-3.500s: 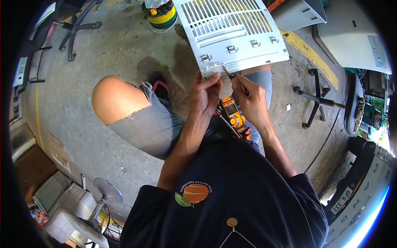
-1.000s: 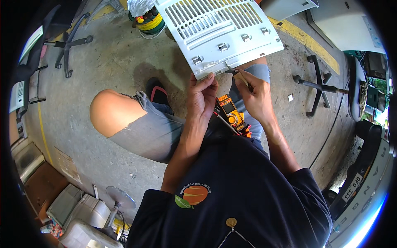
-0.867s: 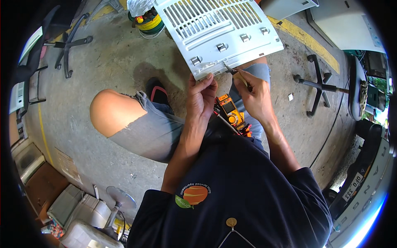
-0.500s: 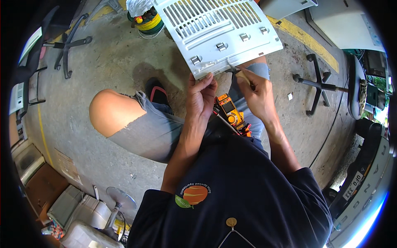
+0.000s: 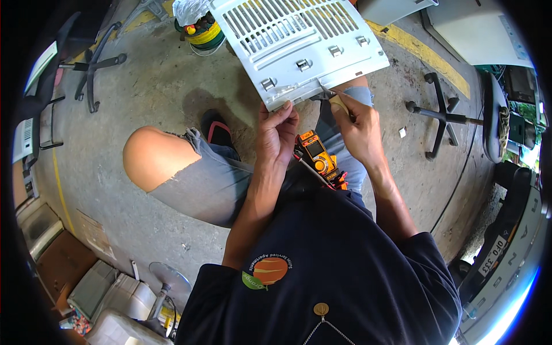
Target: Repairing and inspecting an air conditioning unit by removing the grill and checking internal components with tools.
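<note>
2 hands are busy at the panel [image 5: 319, 59], which is slanted in front of you, its near right part over your right knee [image 5: 357, 80]. Your left hand [image 5: 279, 132] pinches the near-left corner; your right hand [image 5: 360, 125] has its fingers wrapped round the tool [image 5: 337, 100]. The step seems to be working the tip along that near edge, beside the 4 clips [image 5: 303, 64]; it calls for a firm left pinch and light pressure. Compared with 3.5 s ago, the tip sits farther right along the edge.
</note>
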Demonstrator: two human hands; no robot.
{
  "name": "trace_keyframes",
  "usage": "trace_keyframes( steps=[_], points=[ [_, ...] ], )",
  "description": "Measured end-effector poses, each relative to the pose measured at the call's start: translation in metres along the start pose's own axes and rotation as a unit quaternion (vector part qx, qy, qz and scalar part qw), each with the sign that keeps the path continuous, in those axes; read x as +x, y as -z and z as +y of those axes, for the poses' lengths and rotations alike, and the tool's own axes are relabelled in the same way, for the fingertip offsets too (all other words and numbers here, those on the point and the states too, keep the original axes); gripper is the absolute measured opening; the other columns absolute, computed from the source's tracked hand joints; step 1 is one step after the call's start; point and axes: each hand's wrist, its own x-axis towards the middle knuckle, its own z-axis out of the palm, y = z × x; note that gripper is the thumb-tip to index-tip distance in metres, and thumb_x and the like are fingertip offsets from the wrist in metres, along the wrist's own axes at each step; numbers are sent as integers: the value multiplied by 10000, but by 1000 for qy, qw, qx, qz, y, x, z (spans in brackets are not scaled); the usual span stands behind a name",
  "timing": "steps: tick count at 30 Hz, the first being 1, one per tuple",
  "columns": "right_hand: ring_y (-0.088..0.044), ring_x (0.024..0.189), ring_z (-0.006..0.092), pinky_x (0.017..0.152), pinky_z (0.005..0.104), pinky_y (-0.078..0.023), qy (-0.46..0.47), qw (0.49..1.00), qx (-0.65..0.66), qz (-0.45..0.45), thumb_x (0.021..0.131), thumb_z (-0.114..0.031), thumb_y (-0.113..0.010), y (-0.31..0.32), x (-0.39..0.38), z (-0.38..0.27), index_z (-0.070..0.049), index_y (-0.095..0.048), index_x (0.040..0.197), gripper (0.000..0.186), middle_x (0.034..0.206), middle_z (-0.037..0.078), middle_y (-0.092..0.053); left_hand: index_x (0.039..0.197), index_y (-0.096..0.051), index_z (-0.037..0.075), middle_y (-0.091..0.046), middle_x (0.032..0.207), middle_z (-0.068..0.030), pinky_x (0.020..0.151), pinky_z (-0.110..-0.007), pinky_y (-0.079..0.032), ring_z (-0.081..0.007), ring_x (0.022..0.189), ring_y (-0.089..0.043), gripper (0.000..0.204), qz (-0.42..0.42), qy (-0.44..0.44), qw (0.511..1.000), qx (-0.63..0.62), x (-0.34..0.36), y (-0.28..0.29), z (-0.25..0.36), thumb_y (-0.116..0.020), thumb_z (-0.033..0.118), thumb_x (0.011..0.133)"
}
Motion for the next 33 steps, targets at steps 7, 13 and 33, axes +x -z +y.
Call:
trace_keyframes(
  steps=[7, 13, 33],
  points=[
    [-507, 612, 167, 572, 321, -417, -49, 999, 6, 16, 984, -30, -647, 4, 1, -1, 34, -749, 1079, 153, 752, 109, -666, 1220, -677, 4, -760, 1070, -96, 822, -260, -561, -145, 889, -705, 288, -5, -2, 1000, 18, 0, -1, 1, -730, -105, 958],
    [-517, 609, 165, 572, 313, -420, 20, 1000, 17, -5, 981, -18, -640, 0, 2, 3, 34, -741, 1058, 137, 764, 102, -678, 1223, -678, 9, -761, 1064, -94, 827, -266, -566, -150, 892, -707, 290, -8, -2, 1000, 4, 1, 0, 2, -727, -105, 960],
    [-479, 608, 148, 578, 329, -423, -9, 1000, 24, 12, 995, -10, -641, -5, 0, -9, 58, -681, 979, 81, 717, 99, -625, 1234, -679, 18, -766, 1085, -96, 835, -266, -571, -152, 893, -709, 301, -10, -11, 1000, 13, -1, 0, 1, -723, -107, 963]
  ],
)
